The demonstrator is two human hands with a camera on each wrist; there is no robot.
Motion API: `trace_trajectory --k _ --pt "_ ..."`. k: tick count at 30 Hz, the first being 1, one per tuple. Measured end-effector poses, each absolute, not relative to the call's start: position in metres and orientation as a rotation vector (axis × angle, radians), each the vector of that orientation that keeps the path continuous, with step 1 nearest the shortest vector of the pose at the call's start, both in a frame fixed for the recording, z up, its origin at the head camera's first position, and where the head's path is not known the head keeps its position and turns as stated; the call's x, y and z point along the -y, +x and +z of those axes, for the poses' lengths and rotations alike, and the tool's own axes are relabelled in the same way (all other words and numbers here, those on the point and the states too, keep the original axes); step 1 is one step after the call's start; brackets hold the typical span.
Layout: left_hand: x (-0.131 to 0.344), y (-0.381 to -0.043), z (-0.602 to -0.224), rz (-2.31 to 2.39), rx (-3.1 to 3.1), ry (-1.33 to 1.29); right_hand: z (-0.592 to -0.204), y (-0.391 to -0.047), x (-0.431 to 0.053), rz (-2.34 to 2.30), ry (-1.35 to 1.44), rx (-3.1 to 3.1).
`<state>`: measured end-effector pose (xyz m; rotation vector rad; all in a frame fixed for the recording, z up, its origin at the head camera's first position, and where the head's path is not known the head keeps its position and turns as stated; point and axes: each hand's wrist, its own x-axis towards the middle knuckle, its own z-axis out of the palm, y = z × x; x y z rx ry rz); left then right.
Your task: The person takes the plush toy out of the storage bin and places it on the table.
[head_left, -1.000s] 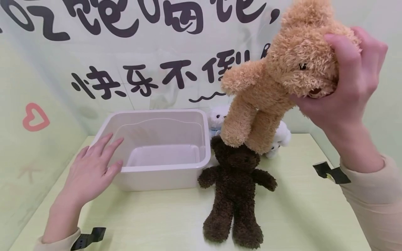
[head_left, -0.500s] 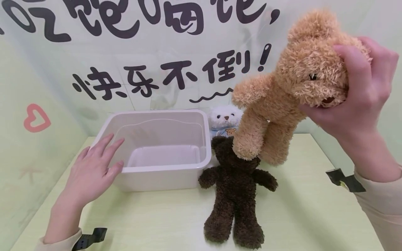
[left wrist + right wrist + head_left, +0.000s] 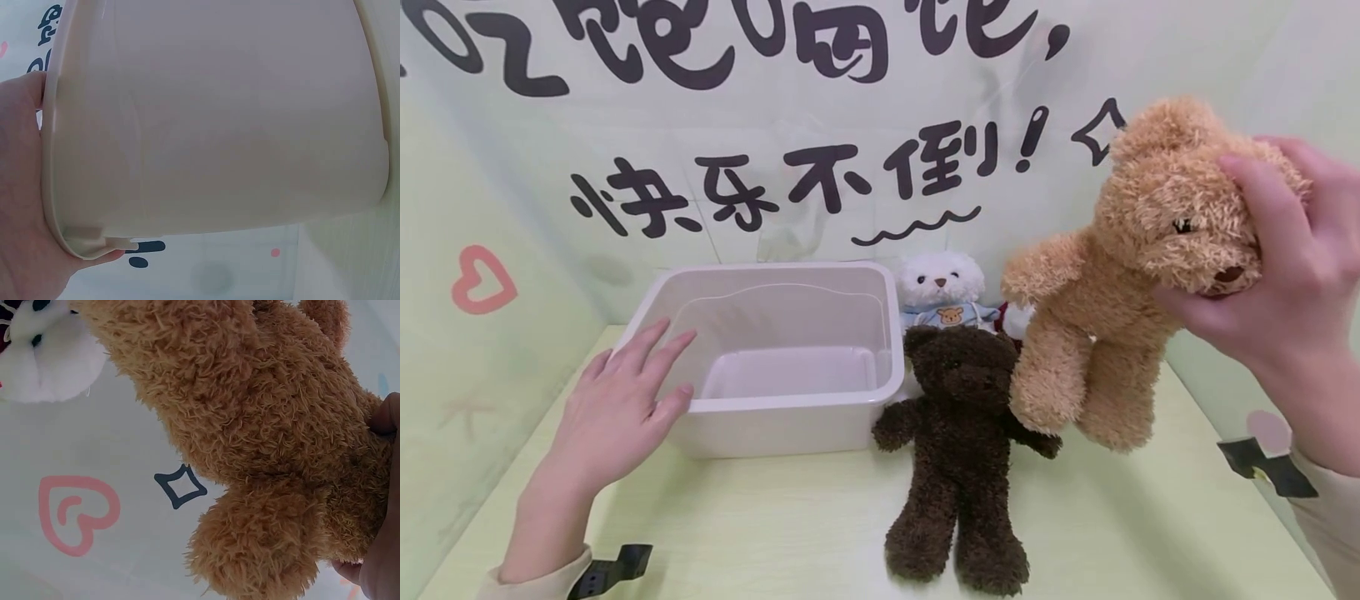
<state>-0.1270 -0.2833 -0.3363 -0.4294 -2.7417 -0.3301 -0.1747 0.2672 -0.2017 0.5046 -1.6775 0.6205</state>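
Note:
In the head view my right hand grips a tan teddy bear by the head, fingers and thumb around it. The bear hangs tilted above the table at the right. The right wrist view shows its shaggy fur close up, with part of my hand at the right edge. My left hand rests on the left rim of a white plastic bin, fingers spread and relaxed. Nothing is seen inside the bin. A dark brown teddy bear lies on its back at the bin's right, partly covered by the tan bear.
Behind the brown bear sits a white plush toy in a blue top. Beside it, another white plush toy with dark red is mostly hidden by the tan bear. Walls with printed black writing enclose the pale table.
My right hand has carried the tan bear down and to the right, uncovering the white plush toy in blue and more of the brown bear. The left hand has stayed on the bin.

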Motion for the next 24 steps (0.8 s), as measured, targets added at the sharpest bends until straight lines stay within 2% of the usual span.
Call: trace_trajectory --k 5,24 --pt "0.283 -0.128 -0.337 -0.334 2.738 -0.435 -0.205 -0.163 -0.272 0.598 0.538 1.732" --pt "0.284 -0.128 -0.339 -0.327 2.722 -0.434 -0.245 -0.162 -0.311 0.420 0.568 1.873"
